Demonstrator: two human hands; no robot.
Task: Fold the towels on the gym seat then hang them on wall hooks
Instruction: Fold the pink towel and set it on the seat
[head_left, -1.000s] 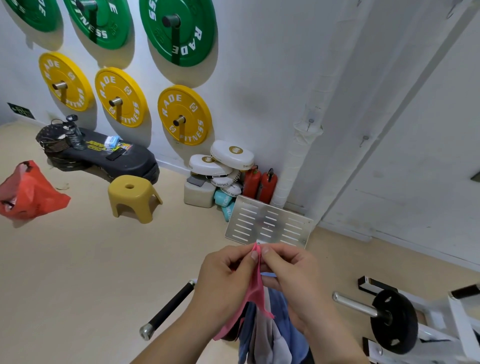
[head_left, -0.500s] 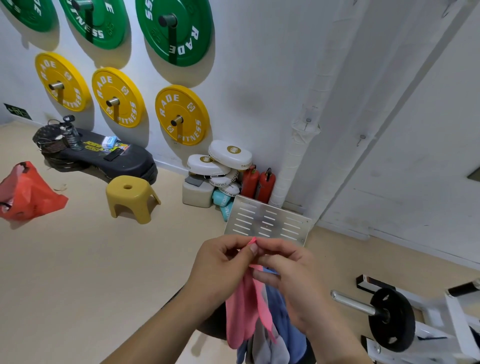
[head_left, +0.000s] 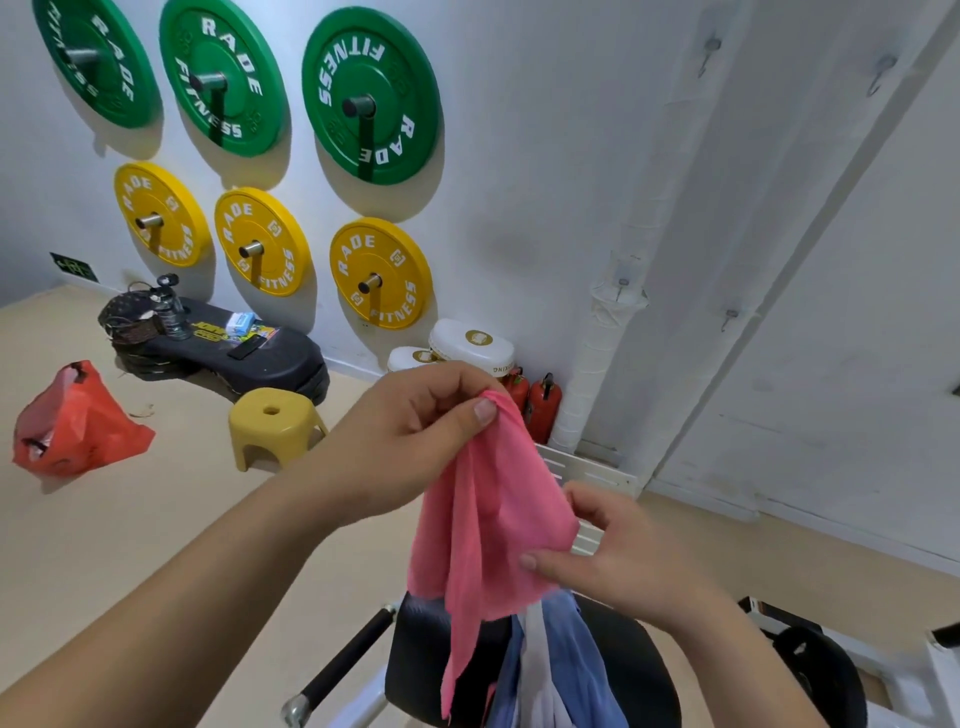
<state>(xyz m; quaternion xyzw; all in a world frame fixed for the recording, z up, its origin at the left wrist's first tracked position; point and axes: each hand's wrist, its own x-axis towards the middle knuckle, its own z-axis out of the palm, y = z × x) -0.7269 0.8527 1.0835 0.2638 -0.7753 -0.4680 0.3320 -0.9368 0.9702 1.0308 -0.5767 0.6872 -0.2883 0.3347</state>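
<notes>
The fingers (head_left: 453, 382) of the left hand (head_left: 415, 431) pinch the bunched top of a pink towel (head_left: 488, 519) and hold it up in the air. The right hand (head_left: 628, 564) grips the same towel lower down at its side edge, thumb on the front and the other fingertips behind the cloth. The towel hangs loose and creased between the two hands, so I judge that the folding of this piece is only starting: no clean fold shows yet. The next move seems to call for finding two corners, spreading the cloth flat and bringing its edges together evenly before it goes to the wall. Just below it, a blue towel (head_left: 576, 670) and a white towel (head_left: 535, 675) lie heaped on the black gym seat (head_left: 436, 654), unfolded. The wall hooks (head_left: 709, 48) sit up on the white wall to the right, well apart from the hands and bare. The lower ends of all three towels run off the bottom edge, the right fingertips are partly hidden by the pink cloth, and how many towels the heap holds cannot be told.
</notes>
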